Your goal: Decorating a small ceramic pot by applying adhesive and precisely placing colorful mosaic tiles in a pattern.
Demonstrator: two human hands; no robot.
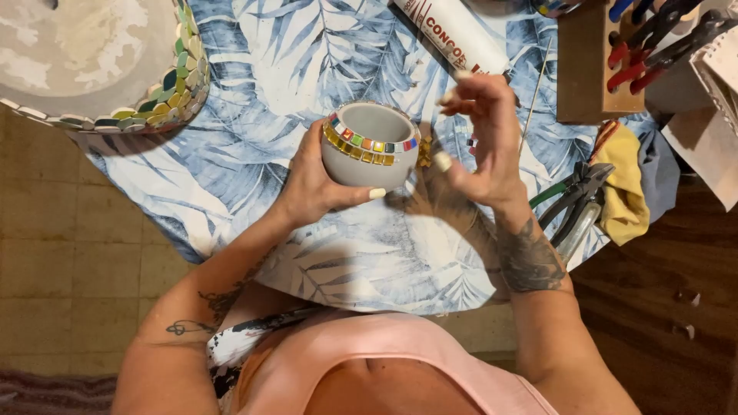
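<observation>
Left hand [311,184]: wrapped around small grey pot [369,150], table centre, coloured tile band at rim.
Right hand [484,142]: at pot's 3 o'clock, fingers curled; pinched contents unclear.
White tube [457,34]: 1 o'clock, red lettering.

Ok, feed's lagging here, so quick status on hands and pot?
Left hand cupping pot. Right hand raised beside it, fingers pinched. Pliers lie right, apart.

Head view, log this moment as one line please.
left hand: holds grey pot | pot rim: band of coloured tiles | right hand: raised beside pot, fingers pinched | pliers: on leaf-print tablecloth
</observation>
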